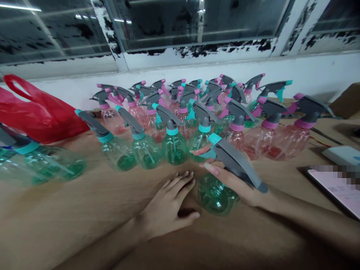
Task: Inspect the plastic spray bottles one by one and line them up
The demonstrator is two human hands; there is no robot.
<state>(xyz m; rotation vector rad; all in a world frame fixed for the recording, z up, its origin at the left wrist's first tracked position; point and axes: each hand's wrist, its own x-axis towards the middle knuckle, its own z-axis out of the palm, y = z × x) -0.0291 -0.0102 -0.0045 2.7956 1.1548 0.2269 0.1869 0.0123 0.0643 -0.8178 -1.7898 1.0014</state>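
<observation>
My right hand (234, 183) is wrapped round the grey trigger head (239, 163) of a green spray bottle (215, 195) that stands just in front of me, tilted a little toward my left. My left hand (170, 204) lies flat on the brown table (84, 210) right beside that bottle, fingers stretched out and holding nothing. Behind them stands a row of green spray bottles (174, 146) with teal collars, and behind and to the right several pink spray bottles (287, 138) with pink collars.
A red plastic bag (36, 112) lies at the far left by the white wall. More green bottles (42, 163) sit at the left edge. At the right are a phone (337, 189) and a white box (341, 154). Windows run along the back.
</observation>
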